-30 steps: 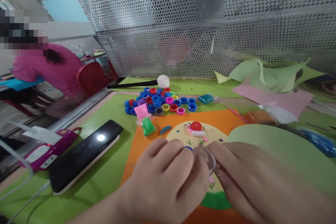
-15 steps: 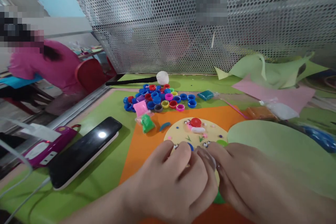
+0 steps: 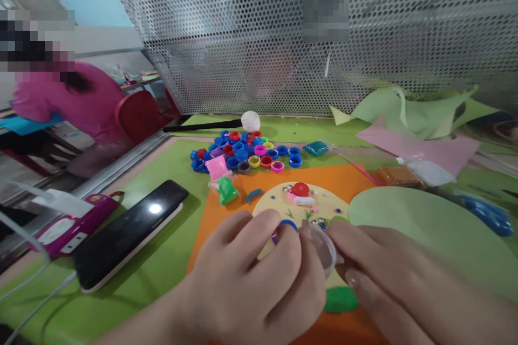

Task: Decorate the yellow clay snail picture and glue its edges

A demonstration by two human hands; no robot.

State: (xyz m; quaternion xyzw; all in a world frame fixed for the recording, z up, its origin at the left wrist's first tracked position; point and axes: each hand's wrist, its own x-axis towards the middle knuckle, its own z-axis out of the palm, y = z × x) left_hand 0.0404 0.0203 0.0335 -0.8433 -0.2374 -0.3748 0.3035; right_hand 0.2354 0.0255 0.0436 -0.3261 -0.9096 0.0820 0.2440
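See-through plastic cup (image 3: 324, 254) is up between the two hands, over a yellow round card (image 3: 277, 209). It is short and round and looks tipped, and its round rim seems to turn toward the right hand, so a line through it would run roughly from hand to hand.

On the far left, a person in a pink shirt (image 3: 87, 99) sits on a red chair (image 3: 137, 113). Then come a pink power strip (image 3: 87, 221) with a white charger (image 3: 65, 207), and a black phone (image 3: 133, 234) lying on the green table (image 3: 121, 310). Next is a heap of bottle caps (image 3: 240, 153), with a pink packet (image 3: 216, 166) and a green packet (image 3: 227, 190) just in front of it.

The left hand (image 3: 259, 275) is curled up tight. Its fingertips seem to grip the cup's left side, though its thumb is hidden. The cup lies just right of those fingers. The right hand (image 3: 380, 264) pinches the cup's right side, thumb and finger close together with only a small gap. Neither hand is nearer, since both touch it.

Under the hands, the yellow card has a red cap (image 3: 300, 189) at the top and a green strip (image 3: 342, 299) at the bottom. To the right lie a pale green round card (image 3: 408, 221) and something with a blue handle (image 3: 488, 214).
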